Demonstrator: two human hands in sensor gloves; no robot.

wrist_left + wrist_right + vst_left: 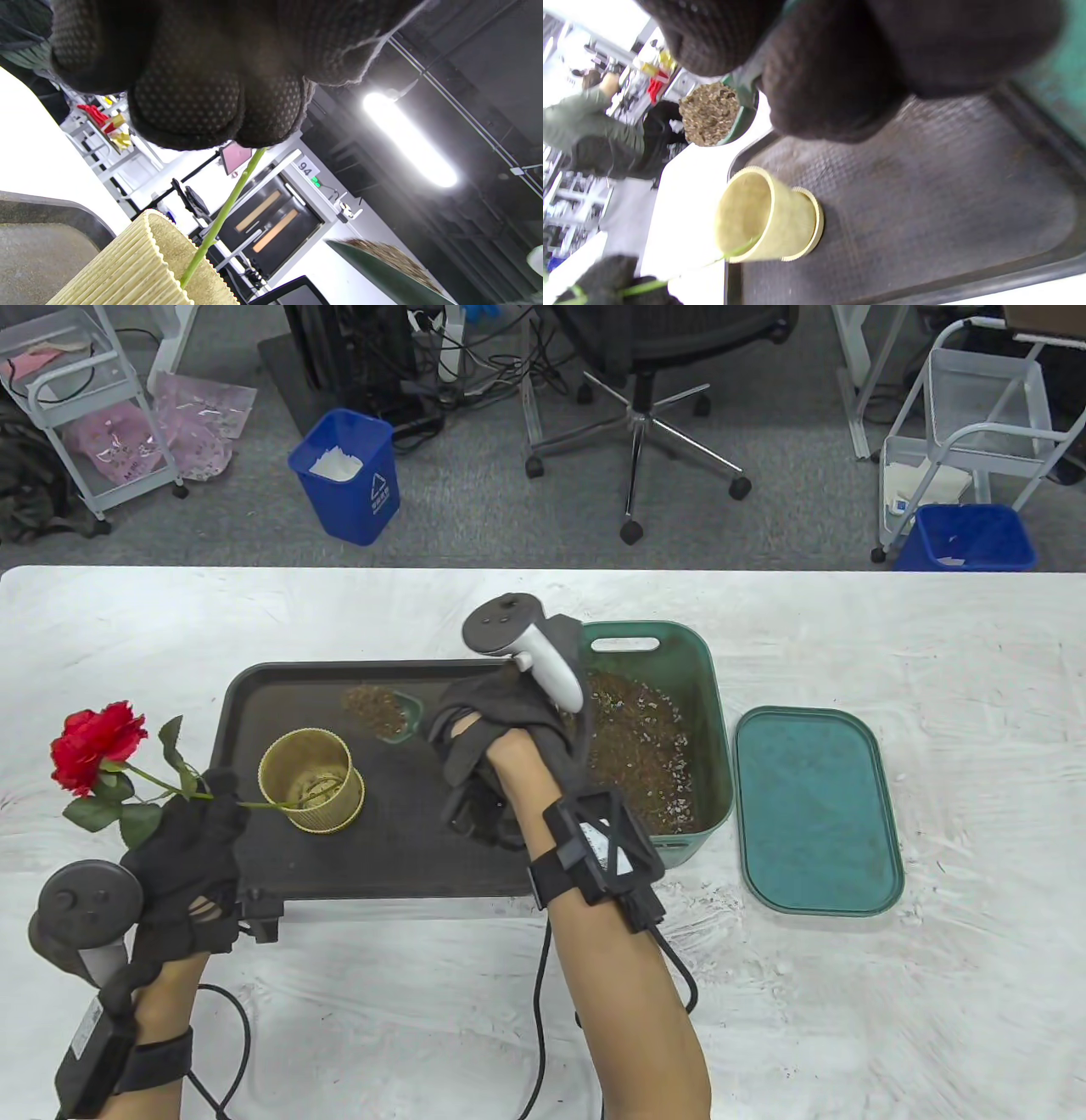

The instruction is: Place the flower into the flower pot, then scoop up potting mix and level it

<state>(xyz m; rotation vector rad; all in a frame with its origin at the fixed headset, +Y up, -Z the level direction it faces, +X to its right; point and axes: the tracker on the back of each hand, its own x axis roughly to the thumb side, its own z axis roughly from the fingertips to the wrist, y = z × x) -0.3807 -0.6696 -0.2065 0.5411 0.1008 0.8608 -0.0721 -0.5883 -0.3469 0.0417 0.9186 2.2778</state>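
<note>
The red rose (87, 748) leans out to the left; its green stem (263, 806) runs over the rim into the yellow ribbed pot (310, 780) on the black tray (399, 848). My left hand (212, 808) pinches the stem just left of the pot. In the left wrist view the fingertips (220, 114) close on the stem (225, 207) above the pot (140, 267). My right hand (454, 734) grips a green scoop (386, 714) heaped with potting mix, held above the tray behind and to the right of the pot. The right wrist view shows the scoop (710, 114), pot (763, 216) and stem (736, 250).
A green bin (708, 678) of potting mix stands against the tray's right end, its teal lid (814, 810) lying flat further right. Cables trail from both wrists over the white table (848, 984). Beyond the far edge are a chair, trolleys and blue bins.
</note>
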